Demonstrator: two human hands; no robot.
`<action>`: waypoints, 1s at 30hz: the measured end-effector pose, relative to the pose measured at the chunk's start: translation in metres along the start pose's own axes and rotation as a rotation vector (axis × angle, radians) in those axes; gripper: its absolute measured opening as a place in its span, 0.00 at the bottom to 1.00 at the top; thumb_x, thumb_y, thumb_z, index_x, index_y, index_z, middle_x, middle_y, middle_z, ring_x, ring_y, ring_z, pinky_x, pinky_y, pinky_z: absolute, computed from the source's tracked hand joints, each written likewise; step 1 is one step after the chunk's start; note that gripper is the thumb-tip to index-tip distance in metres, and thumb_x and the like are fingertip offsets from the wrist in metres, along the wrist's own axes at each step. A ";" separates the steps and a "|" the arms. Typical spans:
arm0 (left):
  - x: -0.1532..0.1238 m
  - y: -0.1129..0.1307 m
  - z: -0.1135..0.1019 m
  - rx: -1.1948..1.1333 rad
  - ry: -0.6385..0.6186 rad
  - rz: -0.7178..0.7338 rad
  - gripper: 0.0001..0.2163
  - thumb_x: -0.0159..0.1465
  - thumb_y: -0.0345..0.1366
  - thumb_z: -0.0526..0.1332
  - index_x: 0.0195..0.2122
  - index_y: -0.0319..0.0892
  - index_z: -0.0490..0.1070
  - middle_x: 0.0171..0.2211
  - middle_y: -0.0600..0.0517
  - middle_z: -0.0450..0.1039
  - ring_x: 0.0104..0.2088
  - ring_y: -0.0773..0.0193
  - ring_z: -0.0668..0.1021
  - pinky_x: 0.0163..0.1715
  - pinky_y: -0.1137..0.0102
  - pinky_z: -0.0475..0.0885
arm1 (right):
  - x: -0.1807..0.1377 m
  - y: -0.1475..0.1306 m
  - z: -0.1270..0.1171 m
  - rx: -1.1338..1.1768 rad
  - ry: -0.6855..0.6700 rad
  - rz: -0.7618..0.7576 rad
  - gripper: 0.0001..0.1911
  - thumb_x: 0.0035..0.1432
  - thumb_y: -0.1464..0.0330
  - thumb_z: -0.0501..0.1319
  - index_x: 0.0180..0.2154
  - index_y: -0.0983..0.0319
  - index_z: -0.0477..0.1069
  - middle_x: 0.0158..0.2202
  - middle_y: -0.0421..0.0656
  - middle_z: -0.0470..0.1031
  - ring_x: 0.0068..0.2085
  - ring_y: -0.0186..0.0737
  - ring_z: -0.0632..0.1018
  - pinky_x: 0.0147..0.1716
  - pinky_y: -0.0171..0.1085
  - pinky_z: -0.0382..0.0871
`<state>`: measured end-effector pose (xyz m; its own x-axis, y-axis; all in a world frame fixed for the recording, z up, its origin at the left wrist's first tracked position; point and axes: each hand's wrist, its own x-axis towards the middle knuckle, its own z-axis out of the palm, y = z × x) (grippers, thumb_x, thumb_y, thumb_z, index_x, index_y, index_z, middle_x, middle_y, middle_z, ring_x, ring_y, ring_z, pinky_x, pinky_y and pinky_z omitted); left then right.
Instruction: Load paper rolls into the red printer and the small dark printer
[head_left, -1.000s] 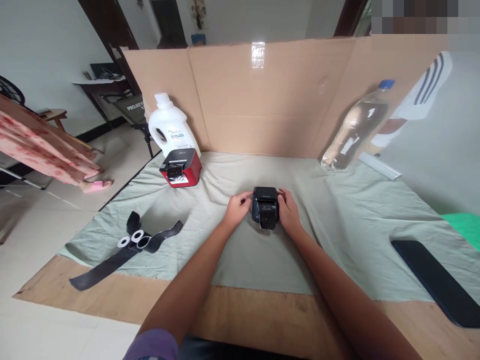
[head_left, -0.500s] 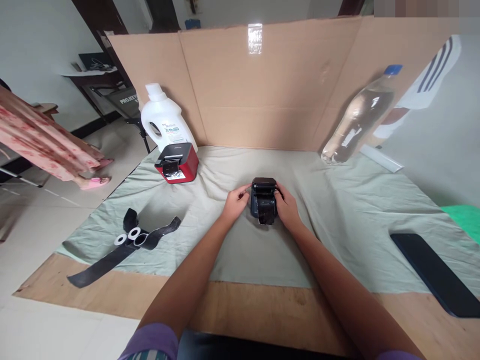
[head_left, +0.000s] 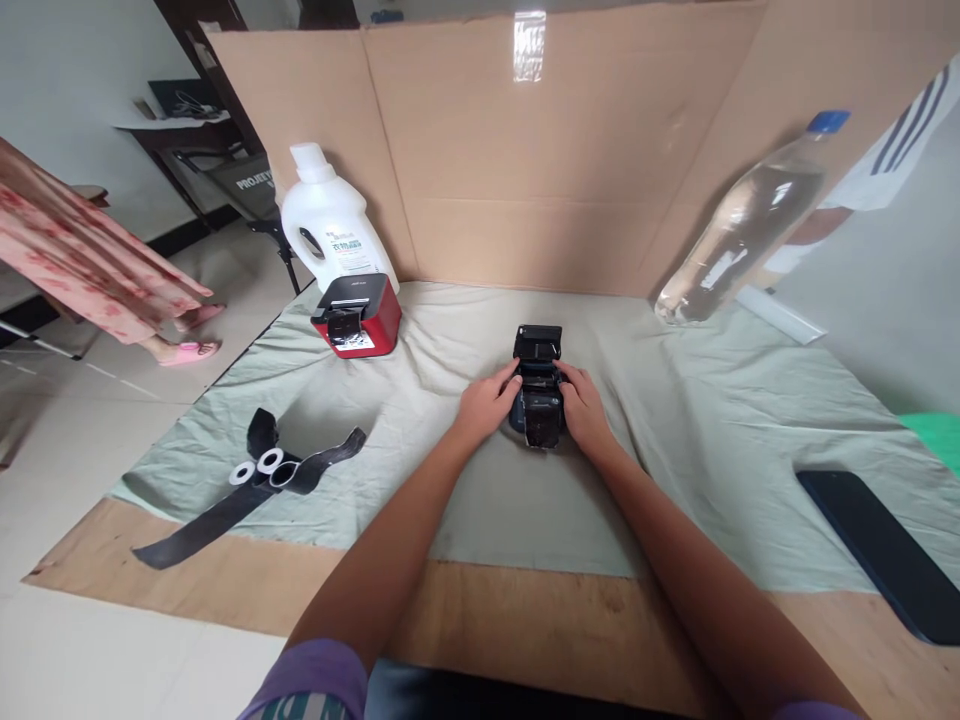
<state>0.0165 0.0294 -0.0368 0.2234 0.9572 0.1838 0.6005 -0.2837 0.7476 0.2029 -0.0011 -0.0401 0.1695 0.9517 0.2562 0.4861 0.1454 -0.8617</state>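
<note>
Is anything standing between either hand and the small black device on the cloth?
Nothing visible is. The left hand and right hand are at opposite sides of the black device, fingers against it. Its raised lid is at the far end, and the red-and-black device sits well to the left.

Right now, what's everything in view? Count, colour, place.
Boxy device, flap raised: 1, black, between hands
Second boxy device: 1, red-black, near jug
Handled plastic jug: 1, white, back left
Tall plastic bottle: 1, clear, blue-capped, right
Flat rounded slab: 1, black, right
Curled strips: count unclear, black, left
Rings: 3, white-rimmed, left
Cardboard panel: 1, brown, back
Spread cloth: 1, pale green, underneath
Wooden tabletop: 1, brown, under cloth
Worn floral garment: 1, pink, left
Bunched fabric: 1, green, right
Chair: 1, dark, back left
Left hand: 1, bare, device's left
Right hand: 1, bare, device's right
</note>
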 end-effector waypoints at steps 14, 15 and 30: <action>0.001 0.001 -0.004 0.023 -0.050 -0.003 0.23 0.70 0.48 0.52 0.64 0.48 0.68 0.42 0.45 0.81 0.43 0.51 0.81 0.46 0.63 0.72 | 0.093 -0.038 -0.011 -0.639 -0.642 0.054 0.08 0.38 0.71 0.71 0.27 0.58 0.80 0.27 0.43 0.76 0.32 0.46 0.76 0.40 0.46 0.71; 0.000 0.002 -0.005 0.019 -0.058 -0.006 0.24 0.70 0.48 0.52 0.64 0.48 0.68 0.44 0.45 0.81 0.44 0.51 0.81 0.46 0.62 0.72 | 0.094 -0.041 -0.011 -0.658 -0.617 0.061 0.09 0.37 0.72 0.72 0.27 0.59 0.81 0.29 0.45 0.76 0.33 0.47 0.77 0.41 0.46 0.71; -0.004 0.001 -0.005 -0.190 0.010 -0.050 0.21 0.66 0.45 0.62 0.57 0.42 0.73 0.51 0.40 0.78 0.54 0.44 0.76 0.56 0.55 0.69 | 0.040 -0.203 0.030 -0.004 -0.472 -0.198 0.19 0.54 0.56 0.64 0.46 0.55 0.71 0.39 0.45 0.78 0.34 0.46 0.78 0.33 0.46 0.73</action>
<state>0.0128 0.0259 -0.0332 0.1888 0.9706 0.1492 0.4547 -0.2210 0.8628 0.0851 0.0152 0.1318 -0.3308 0.9249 0.1876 0.4736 0.3347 -0.8147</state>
